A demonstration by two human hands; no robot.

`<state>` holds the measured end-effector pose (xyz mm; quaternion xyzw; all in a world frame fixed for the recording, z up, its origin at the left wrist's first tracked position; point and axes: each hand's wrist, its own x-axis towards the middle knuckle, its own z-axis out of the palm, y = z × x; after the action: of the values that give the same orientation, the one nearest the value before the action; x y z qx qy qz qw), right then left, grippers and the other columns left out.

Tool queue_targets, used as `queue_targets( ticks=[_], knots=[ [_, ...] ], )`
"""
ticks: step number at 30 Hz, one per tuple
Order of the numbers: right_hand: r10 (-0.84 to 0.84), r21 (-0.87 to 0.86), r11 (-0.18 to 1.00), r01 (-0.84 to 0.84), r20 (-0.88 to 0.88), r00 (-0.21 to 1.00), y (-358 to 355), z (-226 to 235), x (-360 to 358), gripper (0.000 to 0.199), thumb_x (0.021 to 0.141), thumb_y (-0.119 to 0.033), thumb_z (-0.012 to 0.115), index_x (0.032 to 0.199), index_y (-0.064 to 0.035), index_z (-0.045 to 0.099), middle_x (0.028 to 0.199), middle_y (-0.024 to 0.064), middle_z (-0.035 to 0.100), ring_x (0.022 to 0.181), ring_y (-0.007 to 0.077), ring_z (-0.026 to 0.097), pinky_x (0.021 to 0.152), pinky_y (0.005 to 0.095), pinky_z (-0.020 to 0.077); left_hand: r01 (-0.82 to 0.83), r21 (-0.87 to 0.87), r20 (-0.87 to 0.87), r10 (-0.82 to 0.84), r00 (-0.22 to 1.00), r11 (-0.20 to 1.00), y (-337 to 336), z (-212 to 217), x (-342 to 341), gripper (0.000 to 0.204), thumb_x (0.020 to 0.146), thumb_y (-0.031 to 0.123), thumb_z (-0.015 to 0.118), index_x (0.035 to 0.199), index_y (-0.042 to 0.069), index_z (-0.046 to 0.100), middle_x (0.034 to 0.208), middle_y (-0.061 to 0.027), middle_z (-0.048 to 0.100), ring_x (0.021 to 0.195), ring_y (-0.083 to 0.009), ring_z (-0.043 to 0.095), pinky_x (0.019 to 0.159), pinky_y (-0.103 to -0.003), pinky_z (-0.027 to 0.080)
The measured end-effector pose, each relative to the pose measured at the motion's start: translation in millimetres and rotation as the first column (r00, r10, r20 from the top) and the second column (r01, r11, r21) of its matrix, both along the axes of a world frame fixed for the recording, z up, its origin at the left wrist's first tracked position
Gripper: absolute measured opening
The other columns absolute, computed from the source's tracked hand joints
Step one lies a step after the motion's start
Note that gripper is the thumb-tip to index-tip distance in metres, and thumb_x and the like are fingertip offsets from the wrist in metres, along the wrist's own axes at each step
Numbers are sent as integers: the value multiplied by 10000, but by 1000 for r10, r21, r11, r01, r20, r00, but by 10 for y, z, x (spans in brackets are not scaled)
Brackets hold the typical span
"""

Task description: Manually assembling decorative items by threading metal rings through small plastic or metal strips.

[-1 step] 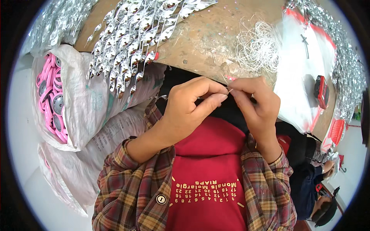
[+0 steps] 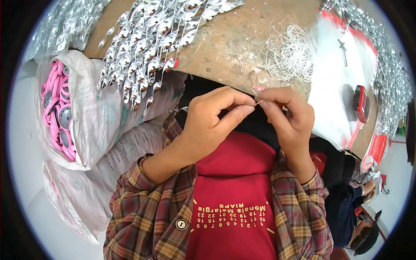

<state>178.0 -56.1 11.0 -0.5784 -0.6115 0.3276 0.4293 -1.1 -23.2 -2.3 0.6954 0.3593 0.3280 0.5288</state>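
Over the near edge of the table, my left hand (image 2: 216, 113) and my right hand (image 2: 289, 116) meet fingertip to fingertip. A thin pale strand (image 2: 259, 102) shows between them, with both hands pinched closed on it. Most of the strand is hidden by the fingers. A tangled heap of white string (image 2: 290, 53) lies on the table just beyond my right hand. Twisted silver foil strips (image 2: 147, 47) hang over the table edge to the left of my left hand.
A white woven sack (image 2: 99, 112) at the left holds pink rings with grey discs (image 2: 65, 117). Another sack (image 2: 78, 190) lies below it. On the brown table (image 2: 229, 43), clear plastic bags (image 2: 331, 91) carry a red-and-black device (image 2: 361, 103). A co-worker's hand (image 2: 368, 188) shows at right.
My right hand's fingertips have shifted slightly, and a little more of the pale strand shows between my hands. Everything else looks the same.
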Motion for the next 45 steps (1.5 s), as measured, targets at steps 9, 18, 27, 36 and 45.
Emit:
queue_targets(
  ticks=[9, 18, 27, 36, 45],
  knots=[
    [40, -239, 939, -245, -635, 771, 60, -23, 30, 65, 818, -35, 629, 879, -16, 621, 955, 42, 544, 734, 59, 496, 559, 173, 382, 16, -512, 322, 174, 931, 859, -48, 45, 10, 160, 893, 85, 577, 995, -36, 600, 887, -81, 639, 803, -128, 612, 720, -234, 496],
    [48, -275, 928, -251, -582, 812, 67, -17, 85, 72, 808, -28, 638, 876, -15, 618, 964, 36, 526, 777, 69, 503, 629, 184, 392, 72, -565, 380, 182, 907, 822, -35, -32, 20, 157, 888, 92, 581, 988, -30, 583, 883, -71, 626, 793, -110, 588, 691, -226, 484],
    [126, -167, 966, -198, -365, 923, 101, -16, 157, 94, 809, -47, 630, 889, 1, 627, 958, 59, 535, 891, 152, 527, 780, 264, 414, 24, -549, 209, 110, 972, 836, -19, 15, 31, 122, 865, 74, 599, 947, -16, 585, 827, -29, 611, 742, -58, 556, 662, -198, 461],
    [181, -12, 983, -181, 139, 974, 138, 92, 45, 104, 733, -50, 662, 833, -29, 637, 998, 100, 561, 906, 182, 547, 805, 280, 417, -108, -299, 29, 123, 992, 948, -47, -15, 72, 55, 828, 29, 607, 862, -13, 600, 769, 5, 603, 677, -27, 527, 618, -193, 441],
    [55, 240, 967, -84, 127, 990, 84, -9, -60, 132, 708, -26, 684, 831, -38, 638, 936, 90, 588, 824, 213, 556, 714, 291, 429, 47, -656, 366, 263, 893, 753, -27, 31, 67, 134, 846, 113, 617, 902, -8, 605, 763, -42, 628, 659, -81, 578, 544, -211, 458]
  ],
)
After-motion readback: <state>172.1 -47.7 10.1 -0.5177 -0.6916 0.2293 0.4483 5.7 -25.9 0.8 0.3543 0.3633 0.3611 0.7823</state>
